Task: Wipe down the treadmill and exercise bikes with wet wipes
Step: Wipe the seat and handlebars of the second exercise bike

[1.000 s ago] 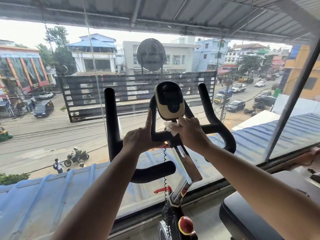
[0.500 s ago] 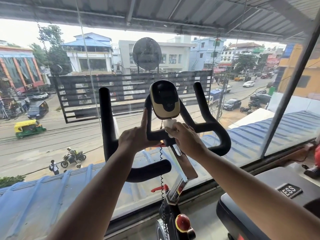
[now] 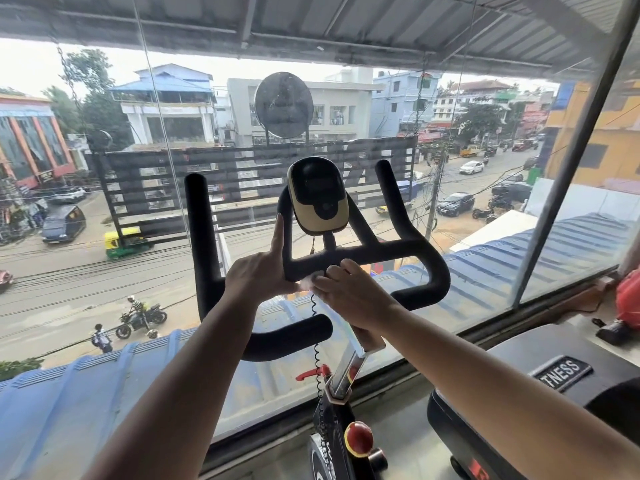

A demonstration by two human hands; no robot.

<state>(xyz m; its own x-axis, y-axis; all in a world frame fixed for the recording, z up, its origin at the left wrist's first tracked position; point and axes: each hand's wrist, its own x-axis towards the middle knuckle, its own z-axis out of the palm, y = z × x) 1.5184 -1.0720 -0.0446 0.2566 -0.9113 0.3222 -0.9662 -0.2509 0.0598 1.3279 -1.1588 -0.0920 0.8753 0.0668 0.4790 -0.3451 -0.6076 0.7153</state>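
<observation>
Since the earlier frame the right hand [image 3: 349,292] has moved down from the stem directly under the console [image 3: 318,195] to the crossbar of the handlebar [image 3: 408,244] below the console, taking the wet wipe [image 3: 309,283] with it. The left hand [image 3: 258,271] has kept its position below and left of the console.

Right hand: fingers curled over the wipe, pressing it against the crossbar centre, straight below the console. Only a small white edge of the wipe shows, between the two hands.

Left hand: curled round the left corner of the crossbar. The index finger [image 3: 278,233] is straight and lies upward along the inner loop, beside the console's lower edge.

Exercise bike [image 3: 341,441]: black padded handlebar with one upright horn on either side of the console. The console is yellow with a dark screen. A chrome post [image 3: 349,362] and a coiled cable [image 3: 316,341] run down below the console, and a red knob [image 3: 359,441] sits lower still.
</observation>
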